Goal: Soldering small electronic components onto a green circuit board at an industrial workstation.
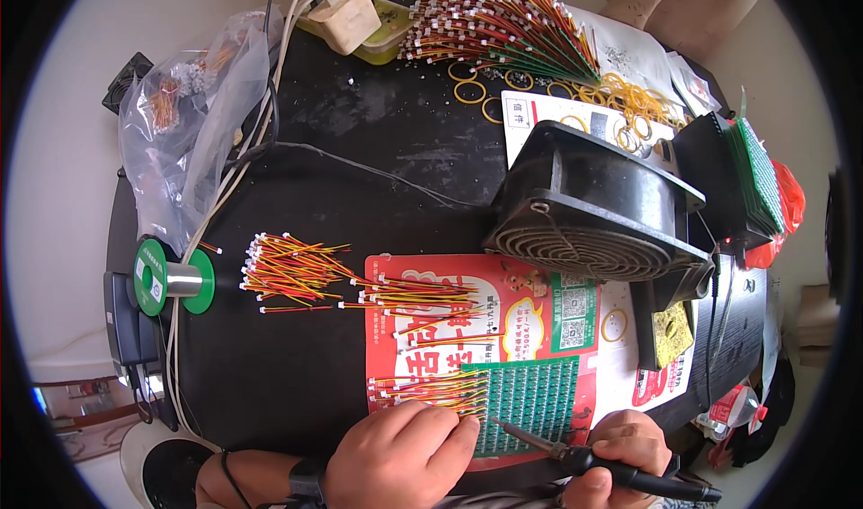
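A green circuit board panel (532,401) lies on a red printed sheet, with rows of small pads. Red, yellow and black wires with white connectors (422,388) reach its left edge in a row. My left hand (400,455) is closed at that edge, thumb and fingers pinched at the wire ends; the fingers partly hide the wire there. My right hand (629,455) grips a soldering iron (575,458) by its black handle. The iron's tip points left onto the board's left side, close to my left fingertips.
Loose connector wires (292,271) lie beside a green solder spool (184,280). A black fan (602,203) stands behind the board, near a yellow sponge (672,336). Farther back are a large wire bundle (503,28), rubber bands (629,100), a power adapter (343,17) and stacked green boards (753,172).
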`<state>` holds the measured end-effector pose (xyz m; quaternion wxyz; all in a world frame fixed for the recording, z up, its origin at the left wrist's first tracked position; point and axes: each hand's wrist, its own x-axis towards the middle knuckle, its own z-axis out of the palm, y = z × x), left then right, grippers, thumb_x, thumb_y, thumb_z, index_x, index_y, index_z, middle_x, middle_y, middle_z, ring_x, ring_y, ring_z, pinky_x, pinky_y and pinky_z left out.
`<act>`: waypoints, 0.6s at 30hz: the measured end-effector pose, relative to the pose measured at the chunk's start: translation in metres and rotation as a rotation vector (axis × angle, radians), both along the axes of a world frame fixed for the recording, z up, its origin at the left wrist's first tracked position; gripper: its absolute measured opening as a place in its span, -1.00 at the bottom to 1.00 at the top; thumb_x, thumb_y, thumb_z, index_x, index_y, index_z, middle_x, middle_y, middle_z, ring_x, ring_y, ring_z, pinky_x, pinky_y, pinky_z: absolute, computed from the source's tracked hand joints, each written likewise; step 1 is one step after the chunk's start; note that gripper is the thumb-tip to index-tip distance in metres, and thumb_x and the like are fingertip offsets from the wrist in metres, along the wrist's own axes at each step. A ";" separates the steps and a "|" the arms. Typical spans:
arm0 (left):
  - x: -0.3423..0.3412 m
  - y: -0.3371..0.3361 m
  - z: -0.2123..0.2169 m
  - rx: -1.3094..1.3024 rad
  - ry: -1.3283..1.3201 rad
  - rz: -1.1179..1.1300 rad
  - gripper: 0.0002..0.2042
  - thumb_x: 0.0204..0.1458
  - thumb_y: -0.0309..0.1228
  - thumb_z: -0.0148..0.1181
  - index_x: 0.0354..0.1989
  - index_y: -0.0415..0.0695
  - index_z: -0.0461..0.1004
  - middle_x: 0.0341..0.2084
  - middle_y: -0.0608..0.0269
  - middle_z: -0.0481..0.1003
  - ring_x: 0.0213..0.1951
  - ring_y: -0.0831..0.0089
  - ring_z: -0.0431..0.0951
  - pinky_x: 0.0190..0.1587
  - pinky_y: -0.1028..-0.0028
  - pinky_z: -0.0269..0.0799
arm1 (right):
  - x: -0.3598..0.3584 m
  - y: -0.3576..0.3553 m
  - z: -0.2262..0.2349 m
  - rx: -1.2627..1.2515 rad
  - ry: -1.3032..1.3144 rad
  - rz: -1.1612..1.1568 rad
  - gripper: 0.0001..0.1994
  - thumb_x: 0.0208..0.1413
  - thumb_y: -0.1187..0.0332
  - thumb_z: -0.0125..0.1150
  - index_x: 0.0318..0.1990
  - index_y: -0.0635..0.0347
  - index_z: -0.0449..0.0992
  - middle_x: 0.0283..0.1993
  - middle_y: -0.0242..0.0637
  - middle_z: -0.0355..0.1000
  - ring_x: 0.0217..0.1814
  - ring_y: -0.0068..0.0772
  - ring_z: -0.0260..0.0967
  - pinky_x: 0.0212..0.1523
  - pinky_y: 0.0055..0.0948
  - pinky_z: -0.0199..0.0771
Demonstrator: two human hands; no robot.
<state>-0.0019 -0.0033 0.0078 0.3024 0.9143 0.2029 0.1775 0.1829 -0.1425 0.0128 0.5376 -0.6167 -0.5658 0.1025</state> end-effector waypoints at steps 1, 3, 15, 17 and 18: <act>0.000 0.000 0.000 0.001 0.001 0.001 -0.83 -0.04 -0.57 0.26 -0.24 -0.29 0.60 -0.38 0.13 0.46 -0.30 0.16 0.53 -0.25 0.29 0.53 | -0.002 0.000 0.000 0.007 0.027 -0.033 -0.76 0.23 0.36 0.23 -0.23 0.45 0.43 -0.50 -0.11 0.40 -0.59 -0.27 0.37 -0.54 -0.31 0.40; 0.000 0.000 0.000 0.025 -0.007 -0.003 -0.82 -0.04 -0.57 0.26 -0.23 -0.30 0.60 -0.37 0.12 0.46 -0.28 0.16 0.54 -0.23 0.30 0.53 | -0.004 -0.001 -0.001 0.015 0.054 -0.067 -0.74 0.24 0.34 0.23 -0.24 0.45 0.43 -0.50 -0.11 0.39 -0.59 -0.28 0.36 -0.54 -0.32 0.39; 0.004 0.002 0.004 0.093 -0.075 0.003 -0.84 -0.06 -0.58 0.28 -0.27 -0.29 0.59 -0.35 0.11 0.51 -0.30 0.15 0.56 -0.25 0.30 0.54 | 0.002 0.000 0.000 0.005 0.007 -0.014 -0.77 0.23 0.38 0.23 -0.22 0.45 0.43 -0.50 -0.11 0.41 -0.59 -0.29 0.36 -0.54 -0.32 0.39; 0.002 -0.001 0.005 0.097 -0.074 0.004 -0.84 -0.07 -0.58 0.29 -0.27 -0.29 0.59 -0.37 0.11 0.50 -0.32 0.16 0.56 -0.27 0.31 0.54 | 0.002 0.001 0.002 0.002 0.031 0.027 -0.79 0.21 0.43 0.22 -0.20 0.46 0.42 -0.49 -0.10 0.42 -0.60 -0.28 0.36 -0.54 -0.31 0.39; 0.003 -0.001 0.004 0.094 -0.071 0.002 -0.85 -0.07 -0.58 0.30 -0.28 -0.30 0.59 -0.39 0.11 0.49 -0.33 0.16 0.55 -0.28 0.31 0.53 | 0.003 0.001 0.002 0.000 0.032 0.024 -0.79 0.21 0.43 0.22 -0.20 0.46 0.42 -0.49 -0.10 0.42 -0.60 -0.28 0.36 -0.54 -0.31 0.39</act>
